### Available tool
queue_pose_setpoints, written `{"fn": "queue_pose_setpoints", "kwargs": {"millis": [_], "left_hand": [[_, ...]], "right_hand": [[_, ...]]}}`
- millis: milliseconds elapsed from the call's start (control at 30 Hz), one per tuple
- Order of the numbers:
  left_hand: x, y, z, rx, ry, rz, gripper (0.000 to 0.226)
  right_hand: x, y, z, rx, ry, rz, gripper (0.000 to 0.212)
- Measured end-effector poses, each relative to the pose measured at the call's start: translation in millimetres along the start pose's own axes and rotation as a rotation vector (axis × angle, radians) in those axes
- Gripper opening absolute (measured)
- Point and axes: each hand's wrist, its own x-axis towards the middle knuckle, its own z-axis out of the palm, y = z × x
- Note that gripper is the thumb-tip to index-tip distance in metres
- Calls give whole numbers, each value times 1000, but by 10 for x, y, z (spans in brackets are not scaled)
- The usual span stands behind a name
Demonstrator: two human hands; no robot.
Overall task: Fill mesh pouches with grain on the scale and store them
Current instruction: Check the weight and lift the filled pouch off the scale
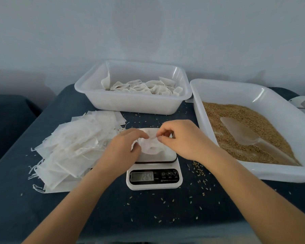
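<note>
Evidently the work had reached the closing step: both hands were over the scale, working at the top of a mesh pouch that sat on its platform. The left hand pinched the pouch's gathered mouth from nine o'clock, thumb and forefinger curled on the fabric; the right hand pinched it from three o'clock, fingertips pressed together on what looked like the drawstring, though the string itself was too fine to make out. The pouch seemed already loaded, so I judged the next move would be to draw the mouth tight and carry it up to the bin of filled pouches at twelve o'clock. Empty pouches lay heaped at nine o'clock; the grain tray, with a clear scoop lying in it, sat at three. The scale's display read about 26.4; its buttons showed a power mark, M and T. The smaller print beneath was unreadable.
</note>
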Motion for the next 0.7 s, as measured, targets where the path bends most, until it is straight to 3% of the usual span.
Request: {"fn": "queue_pose_setpoints", "kwargs": {"millis": [300, 500, 700], "left_hand": [[-253, 91, 51, -98, 144, -96, 23], [-375, 78, 68, -174, 258, -252, 29], [-421, 132, 98, -203, 240, -240, 37]], "right_hand": [[-368, 59, 304, 412, 240, 92, 12], [-533, 183, 402, 507, 262, 193, 14], [-600, 264, 429, 555, 268, 235, 12]]}}
